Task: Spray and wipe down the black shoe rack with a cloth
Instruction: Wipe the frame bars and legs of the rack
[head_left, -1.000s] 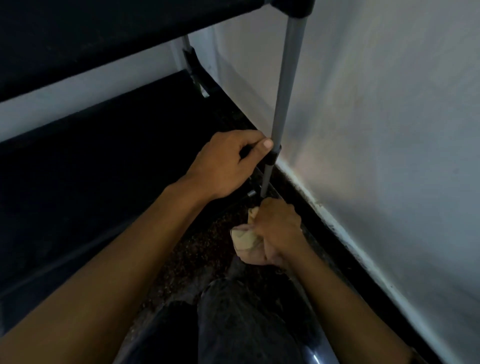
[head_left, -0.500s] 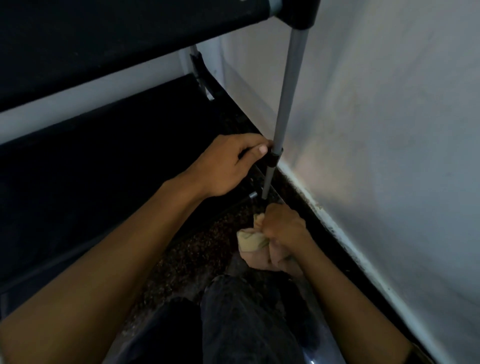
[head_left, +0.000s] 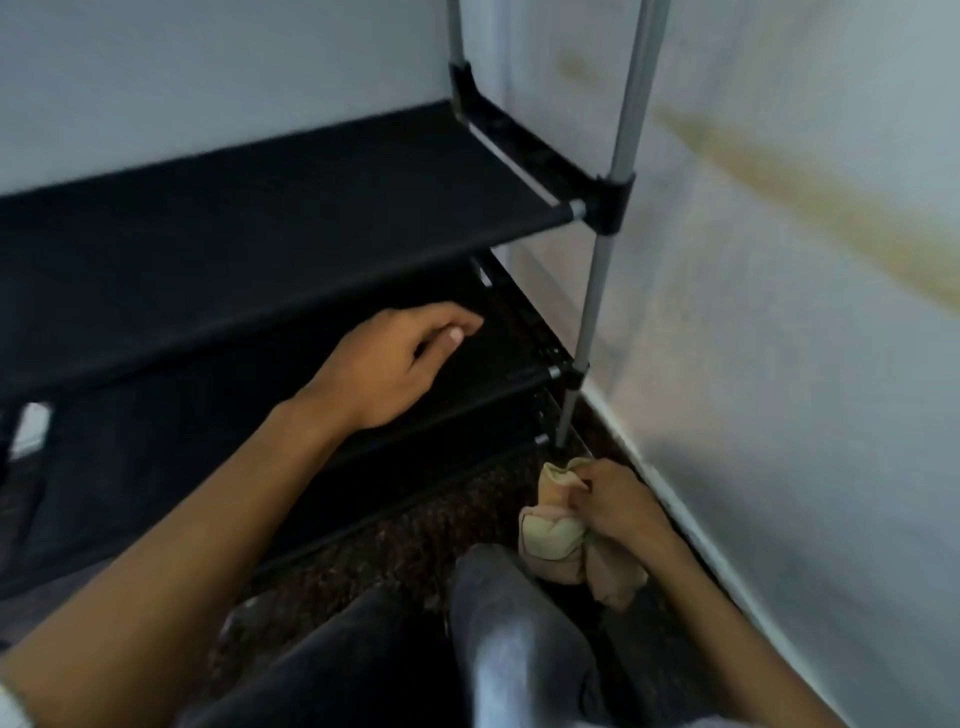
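Head cam looks down at your two bare arms in front of the black shoe rack (head_left: 291, 208), which stands in a corner against the white wall (head_left: 779, 312) on your right. Your right hand (head_left: 618, 501) is low, near the floor, w/ fingers curled tight round a bunched beige cloth (head_left: 553, 530); the cloth's top end sits right at the foot of the grey front-right pole (head_left: 597, 291), where the pole meets the bottom tier. Can't tell if the cloth actually touches the pole, the frame is blurred there. Your left hand (head_left: 392, 364) is higher up and to the left, reaching over the front edge of the second tier from the bottom, well apart from the pole. Its fingers look loosely curled w/ the thumb tucked along the side, and nothing shows in its grip; whether it rests on the fabric or hangs just above, I can't tell. Black plastic joints clamp the pole at each tier. Your knees in dark trousers (head_left: 363, 649) fill the bottom of the view, over a dark speckled floor (head_left: 415, 535).
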